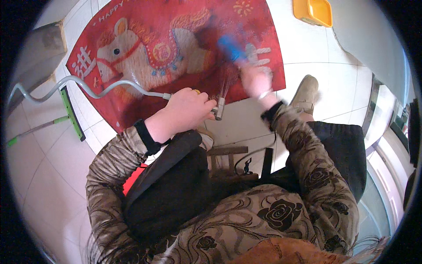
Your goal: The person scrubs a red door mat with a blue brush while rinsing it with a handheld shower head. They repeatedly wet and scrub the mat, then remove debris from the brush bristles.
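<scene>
My left hand (189, 107) grips a metal spray nozzle (220, 108) fitted to a grey coiled hose (112, 86). Thin jets of water leave the nozzle and land on a red mat (184, 71) that lies on the floor tiles. The mat shows a horse and bears writing. Over the mat's right part, my right hand (257, 77) is closed around a blue brush-like tool (230, 48), blurred, so its working end cannot be made out.
A green-framed floor squeegee (72, 114) lies on the tiles at the left. A yellow plastic container (312, 12) stands at the top right. Between my legs is a small wooden stool (227, 151). My shoe (305, 94) rests right of the mat.
</scene>
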The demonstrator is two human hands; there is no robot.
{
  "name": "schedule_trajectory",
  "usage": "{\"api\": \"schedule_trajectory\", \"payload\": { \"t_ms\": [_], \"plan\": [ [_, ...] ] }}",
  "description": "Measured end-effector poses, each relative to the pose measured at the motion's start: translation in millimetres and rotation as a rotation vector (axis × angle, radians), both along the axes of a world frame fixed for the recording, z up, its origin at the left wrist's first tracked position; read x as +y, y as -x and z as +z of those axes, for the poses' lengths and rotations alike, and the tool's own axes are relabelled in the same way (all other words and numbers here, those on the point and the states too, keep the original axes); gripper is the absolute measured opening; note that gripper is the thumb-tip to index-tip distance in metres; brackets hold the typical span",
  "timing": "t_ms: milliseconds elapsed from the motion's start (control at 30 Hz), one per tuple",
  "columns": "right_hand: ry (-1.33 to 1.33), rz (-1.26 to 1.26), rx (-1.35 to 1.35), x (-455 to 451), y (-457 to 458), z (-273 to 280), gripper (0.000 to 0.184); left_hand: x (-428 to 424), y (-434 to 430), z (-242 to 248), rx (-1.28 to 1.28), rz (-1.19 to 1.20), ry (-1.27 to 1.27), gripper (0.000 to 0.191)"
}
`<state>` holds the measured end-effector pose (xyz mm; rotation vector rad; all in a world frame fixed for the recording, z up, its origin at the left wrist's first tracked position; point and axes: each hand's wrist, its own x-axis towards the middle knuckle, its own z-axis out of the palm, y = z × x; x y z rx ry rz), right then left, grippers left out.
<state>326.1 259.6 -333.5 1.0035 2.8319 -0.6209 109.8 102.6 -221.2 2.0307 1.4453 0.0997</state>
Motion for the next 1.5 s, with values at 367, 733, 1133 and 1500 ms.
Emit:
{"api": "schedule_trajectory", "payload": {
  "t_ms": [367,733,1133,1500],
  "plan": [
    [-0.067,-0.261,-0.038,72,-77,-31,0.039,-2,-4,4,-0.083,-0.031,-0.054,0.029],
    [-0.009,-0.513,-0.204,-5,-169,-22,0.051,-3,-19,8,-0.087,-0.145,0.057,0.033],
    [0.176,-1.026,0.202,-31,14,-48,0.053,17,-10,10,-0.066,-0.092,-0.013,0.032],
    [0.253,0.652,-0.22,6,-55,-7,0.068,-7,16,-2,-0.028,-0.047,0.071,0.03]
  ]
}}
